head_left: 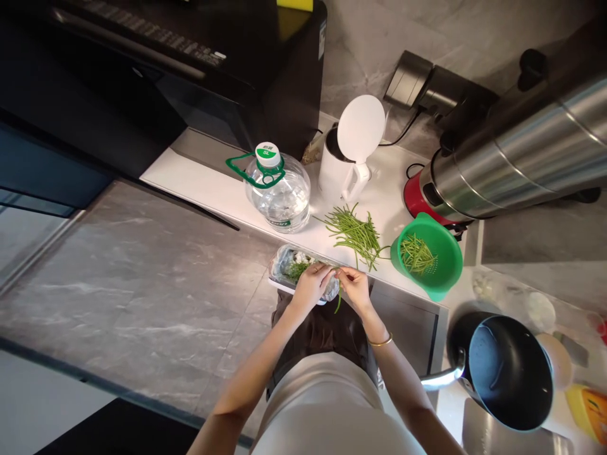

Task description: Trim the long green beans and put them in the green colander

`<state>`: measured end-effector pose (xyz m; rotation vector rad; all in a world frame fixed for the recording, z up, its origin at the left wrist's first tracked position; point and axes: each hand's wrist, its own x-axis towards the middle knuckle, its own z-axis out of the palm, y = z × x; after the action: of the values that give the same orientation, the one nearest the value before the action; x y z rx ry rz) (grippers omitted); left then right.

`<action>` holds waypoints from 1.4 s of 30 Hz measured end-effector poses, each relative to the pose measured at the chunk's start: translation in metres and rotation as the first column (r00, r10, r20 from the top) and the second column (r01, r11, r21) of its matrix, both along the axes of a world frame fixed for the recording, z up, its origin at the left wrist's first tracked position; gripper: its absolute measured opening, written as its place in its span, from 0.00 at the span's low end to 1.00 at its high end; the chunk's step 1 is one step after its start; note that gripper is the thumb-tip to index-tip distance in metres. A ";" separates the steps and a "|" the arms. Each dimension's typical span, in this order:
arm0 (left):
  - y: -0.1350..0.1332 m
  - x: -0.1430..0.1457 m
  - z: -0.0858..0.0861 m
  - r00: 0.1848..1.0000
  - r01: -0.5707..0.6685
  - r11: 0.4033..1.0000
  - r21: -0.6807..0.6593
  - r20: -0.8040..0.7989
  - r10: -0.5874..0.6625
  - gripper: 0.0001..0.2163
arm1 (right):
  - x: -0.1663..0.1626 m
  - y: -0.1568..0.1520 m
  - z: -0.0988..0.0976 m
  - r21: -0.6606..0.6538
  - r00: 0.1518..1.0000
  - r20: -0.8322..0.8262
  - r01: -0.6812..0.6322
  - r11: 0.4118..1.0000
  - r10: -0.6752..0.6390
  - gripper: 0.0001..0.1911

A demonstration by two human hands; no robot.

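Observation:
My left hand and my right hand meet in front of the counter edge, fingertips pinched on one thin green vegetable stalk. Its lower end dangles below my right fingers. Under my left hand is a small trash bin, lined with a clear plastic bag, with green scraps and something white inside; my hand hides part of it. A loose pile of long green stalks lies on the counter just beyond my hands. To the right, a green colander holds shorter green pieces.
A large water jug and a white kettle with its lid up stand behind the pile. At right are a red-based steel appliance and a black pot, its handle pointing toward my right arm. A dark appliance stands back left.

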<state>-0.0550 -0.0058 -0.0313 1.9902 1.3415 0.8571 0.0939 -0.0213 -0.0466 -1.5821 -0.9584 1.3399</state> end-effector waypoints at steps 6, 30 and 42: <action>-0.010 0.002 -0.009 0.998 -0.042 0.999 0.027 0.053 0.041 0.11 | -0.006 0.003 -0.003 -0.182 0.880 -0.431 0.131 0.975 -0.199 0.11; -0.003 -0.014 0.019 0.997 0.082 0.979 -0.188 0.026 -0.078 0.11 | 0.006 0.014 -0.015 -0.178 0.862 -0.478 0.092 0.980 -0.168 0.12; -0.030 -0.078 0.000 0.986 -0.018 0.893 -0.449 0.142 0.091 0.11 | 0.082 0.033 -0.025 -0.051 0.728 -0.530 0.485 0.873 -0.435 0.09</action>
<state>-0.1328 -0.0353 -0.0313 1.5024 1.3620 0.6428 0.1754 0.0116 -0.0713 -1.1683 -0.2474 1.2423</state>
